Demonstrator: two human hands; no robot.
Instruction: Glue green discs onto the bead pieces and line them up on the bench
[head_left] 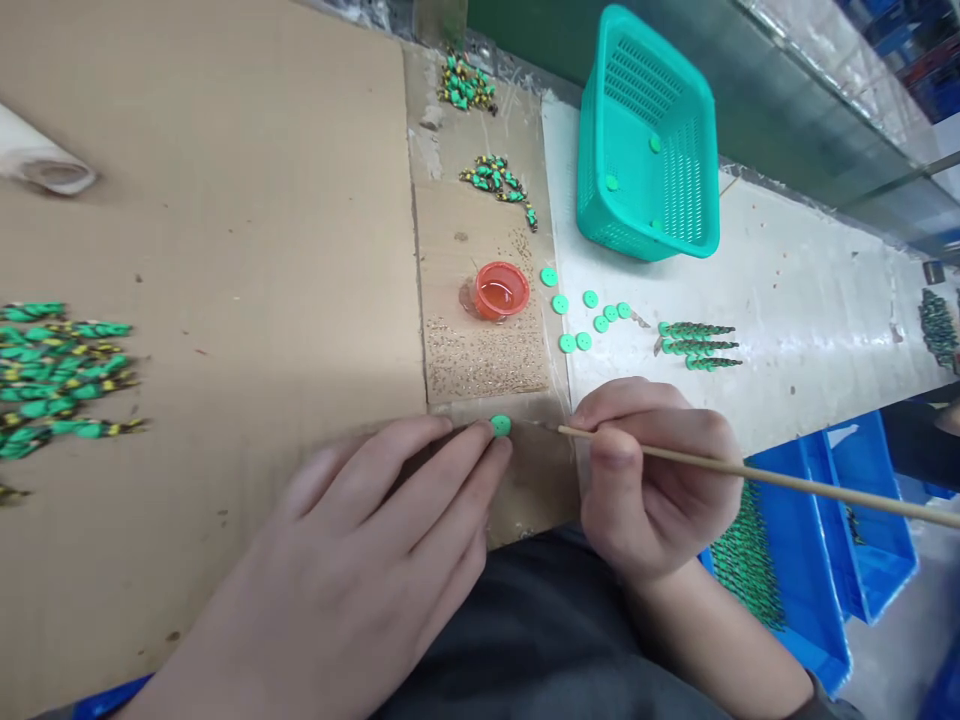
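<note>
At the far left edge of the cardboard sheet [210, 200] lies a heap of green beaded strands [60, 375], well apart from the hands. The left hand [360, 560] rests flat on the cardboard, its fingers stretched forward and close together, the fingertips [491, 450] touching a small green button [500, 425] that sits near the front edge of the work surface. Beyond it stand a small red cup [501, 290] and a scatter of tiny beads [484, 360]. More loose green buttons [585, 320] lie to the right of the cup, before a teal basket [649, 140]. The right hand [652, 470] is curled, thumb and fingers pinching a thin wooden stick [787, 482] whose tip points at the button, just beside it. Blue bins [817, 560] stand below the table edge.
</note>
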